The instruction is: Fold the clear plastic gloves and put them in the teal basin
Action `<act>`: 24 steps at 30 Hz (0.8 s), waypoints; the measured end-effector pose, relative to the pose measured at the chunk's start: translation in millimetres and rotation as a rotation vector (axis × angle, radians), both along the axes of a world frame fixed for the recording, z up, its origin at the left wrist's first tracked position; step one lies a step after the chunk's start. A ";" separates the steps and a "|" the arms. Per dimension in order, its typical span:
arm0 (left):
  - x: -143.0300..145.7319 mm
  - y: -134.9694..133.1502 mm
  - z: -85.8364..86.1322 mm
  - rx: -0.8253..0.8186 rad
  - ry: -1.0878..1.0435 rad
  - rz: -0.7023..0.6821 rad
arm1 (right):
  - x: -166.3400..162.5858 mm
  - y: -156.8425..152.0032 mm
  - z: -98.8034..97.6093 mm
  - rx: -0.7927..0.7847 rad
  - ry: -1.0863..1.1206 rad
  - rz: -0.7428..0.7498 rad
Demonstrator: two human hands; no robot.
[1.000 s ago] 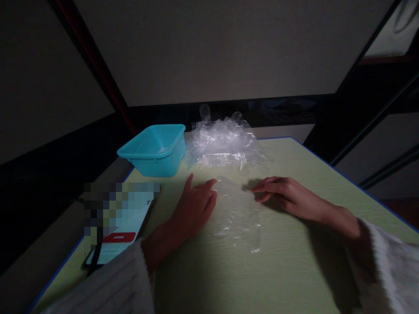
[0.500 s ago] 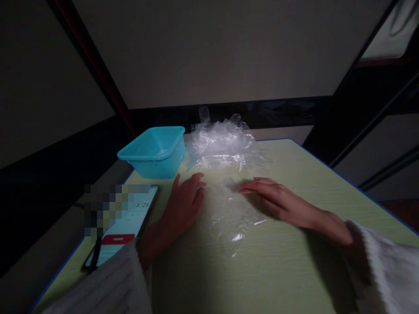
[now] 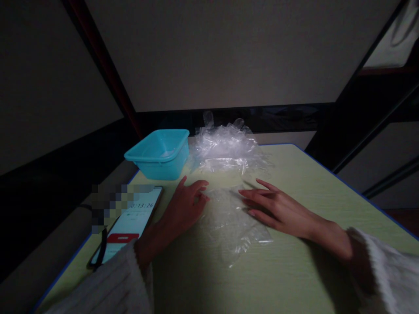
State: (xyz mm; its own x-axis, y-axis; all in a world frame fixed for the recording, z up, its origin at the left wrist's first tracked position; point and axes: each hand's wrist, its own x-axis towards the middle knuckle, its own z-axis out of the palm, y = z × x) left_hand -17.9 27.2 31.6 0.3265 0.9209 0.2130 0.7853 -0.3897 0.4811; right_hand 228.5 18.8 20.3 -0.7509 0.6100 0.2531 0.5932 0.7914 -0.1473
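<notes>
A clear plastic glove (image 3: pixel 231 220) lies flat on the pale green table (image 3: pixel 294 270) between my hands. My left hand (image 3: pixel 183 207) rests on the table at the glove's left edge, fingers stretched out and touching it. My right hand (image 3: pixel 275 209) lies open with fingers spread, its fingertips on the glove's upper right part. Neither hand grips anything.
A heap of clear plastic gloves (image 3: pixel 229 150) sits at the table's far edge. A turquoise plastic tub (image 3: pixel 160 152) stands to its left. A phone (image 3: pixel 131 224) with a lit timer screen lies near the left edge. Dark bed-frame bars rise behind and to the right.
The single glove has been turned and pulled nearer to me and leftward. My right hand slid left and down over it, and its fingers have spread. My left hand shifted slightly left.
</notes>
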 end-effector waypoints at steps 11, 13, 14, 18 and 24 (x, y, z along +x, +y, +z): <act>0.3 -1.6 0.8 -0.003 0.102 -0.135 | 1.8 5.7 -9.9 0.015 -0.048 -0.170; 0.0 -1.2 0.2 0.013 0.125 -0.140 | 1.8 5.9 -10.5 0.011 -0.064 -0.173; -0.3 -1.0 -0.3 0.021 0.130 -0.144 | 1.7 5.9 -10.6 0.009 -0.068 -0.170; -0.7 -0.8 -0.7 0.040 0.146 -0.153 | 2.1 6.6 -11.9 -0.009 -0.075 -0.156; 0.6 -1.4 0.6 0.053 0.165 -0.169 | 4.5 6.6 -14.6 -0.036 -0.070 -0.156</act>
State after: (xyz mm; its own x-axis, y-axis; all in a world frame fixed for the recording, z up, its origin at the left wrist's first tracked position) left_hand -17.3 25.8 32.2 0.5097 0.8390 0.1904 0.7728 -0.5437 0.3274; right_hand 232.9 25.4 5.7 -0.6613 0.7283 0.1796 0.7183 0.6838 -0.1280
